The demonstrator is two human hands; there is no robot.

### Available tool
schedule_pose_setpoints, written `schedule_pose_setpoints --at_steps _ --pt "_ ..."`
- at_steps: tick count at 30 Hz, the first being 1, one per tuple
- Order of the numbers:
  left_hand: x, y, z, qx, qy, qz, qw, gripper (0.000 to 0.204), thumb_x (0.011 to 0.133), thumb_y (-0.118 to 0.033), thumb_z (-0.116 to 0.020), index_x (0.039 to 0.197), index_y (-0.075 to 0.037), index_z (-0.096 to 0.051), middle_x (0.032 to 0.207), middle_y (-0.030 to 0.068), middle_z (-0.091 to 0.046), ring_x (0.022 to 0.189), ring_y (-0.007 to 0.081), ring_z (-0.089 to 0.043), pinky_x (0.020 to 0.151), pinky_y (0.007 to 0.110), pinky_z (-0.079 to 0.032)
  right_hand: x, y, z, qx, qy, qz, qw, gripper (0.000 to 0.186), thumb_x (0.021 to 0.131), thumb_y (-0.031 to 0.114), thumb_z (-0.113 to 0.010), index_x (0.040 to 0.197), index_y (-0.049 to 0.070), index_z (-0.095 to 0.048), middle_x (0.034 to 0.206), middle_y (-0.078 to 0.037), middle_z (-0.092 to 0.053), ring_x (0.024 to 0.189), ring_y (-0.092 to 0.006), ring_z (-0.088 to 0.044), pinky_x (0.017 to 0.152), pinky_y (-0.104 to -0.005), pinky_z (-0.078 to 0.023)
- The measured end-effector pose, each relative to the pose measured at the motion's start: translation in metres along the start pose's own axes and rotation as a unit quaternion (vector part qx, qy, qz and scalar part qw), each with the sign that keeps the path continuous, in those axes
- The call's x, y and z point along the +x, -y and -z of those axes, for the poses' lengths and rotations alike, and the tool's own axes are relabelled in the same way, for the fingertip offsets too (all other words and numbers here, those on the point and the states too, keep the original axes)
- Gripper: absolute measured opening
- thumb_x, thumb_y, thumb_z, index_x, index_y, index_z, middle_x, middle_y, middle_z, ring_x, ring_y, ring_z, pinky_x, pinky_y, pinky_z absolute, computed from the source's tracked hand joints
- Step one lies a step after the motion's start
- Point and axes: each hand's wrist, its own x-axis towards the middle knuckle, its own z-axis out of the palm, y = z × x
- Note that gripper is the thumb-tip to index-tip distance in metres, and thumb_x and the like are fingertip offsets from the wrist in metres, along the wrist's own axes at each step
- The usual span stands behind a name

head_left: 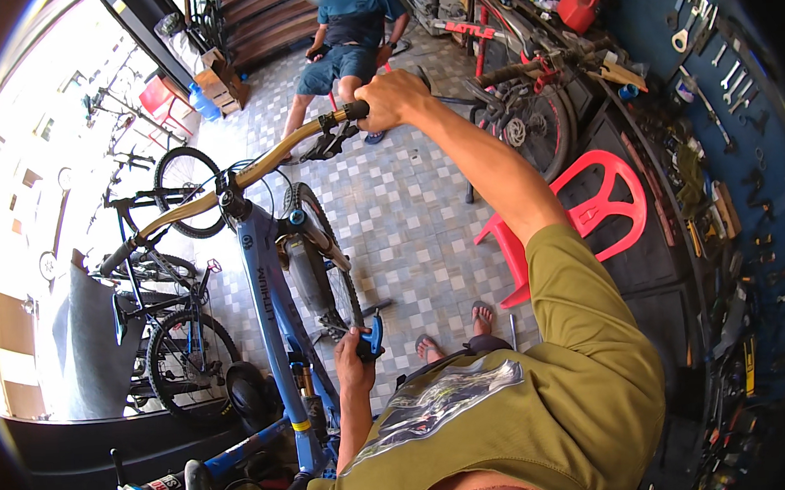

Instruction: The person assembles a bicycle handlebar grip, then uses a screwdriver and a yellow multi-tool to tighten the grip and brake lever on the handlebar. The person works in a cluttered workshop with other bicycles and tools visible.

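A bicycle with a pale blue frame and a gold handlebar stands in front of me, to the left. My right hand is closed around the handlebar's far end, by the black grip; a brake lever hangs just below it. Lower down, beside the frame, my left hand is closed on a blue-handled tool. Its working end is partly hidden by my fingers. The front wheel shows past the frame, near the left hand.
A red plastic chair stands at the right, beside a dark bench. Hand tools hang on the blue wall. Other bicycles line the left side. A seated person is ahead. A blue repair stand is at lower left.
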Motion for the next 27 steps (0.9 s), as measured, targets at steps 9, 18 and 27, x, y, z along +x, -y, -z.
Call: schedule_pose_setpoints --at_steps 9,18,27 --pt "0.006 0.004 0.004 -0.079 0.005 -0.016 0.997 0.032 0.102 -0.032 -0.064 0.098 -0.001 -0.069 0.086 0.0086 -0.068 0.068 0.0166 -0.066 0.060 0.035 -0.060 0.006 -0.006 -0.014 -0.021 -0.025 0.022 0.999 0.049 0.074 0.044 -0.073 0.115 0.016 -0.074 0.102 -0.016 -0.074 0.097 -0.0351 -0.073 0.087 -0.0482 -0.057" --pt "0.014 0.004 0.000 -0.057 0.029 -0.005 0.998 0.029 0.101 -0.033 -0.063 0.099 -0.004 -0.067 0.089 0.0056 -0.064 0.077 0.0174 -0.064 0.066 0.039 -0.056 -0.032 -0.073 0.044 0.321 -0.264 0.036 0.909 0.059 0.090 0.044 -0.078 0.136 0.011 -0.063 0.128 -0.011 -0.064 0.118 -0.0212 -0.061 0.095 -0.0337 -0.050" --pt "0.015 0.009 0.002 -0.051 0.030 -0.003 0.998 0.029 0.102 -0.032 -0.061 0.101 -0.003 -0.067 0.094 0.0059 -0.065 0.079 0.0172 -0.064 0.066 0.038 -0.056 -0.133 -0.087 -0.029 0.523 -0.088 -0.039 0.847 0.077 0.079 0.024 -0.091 0.144 0.007 -0.053 0.137 -0.007 -0.060 0.119 -0.0230 -0.060 0.095 -0.0355 -0.054"
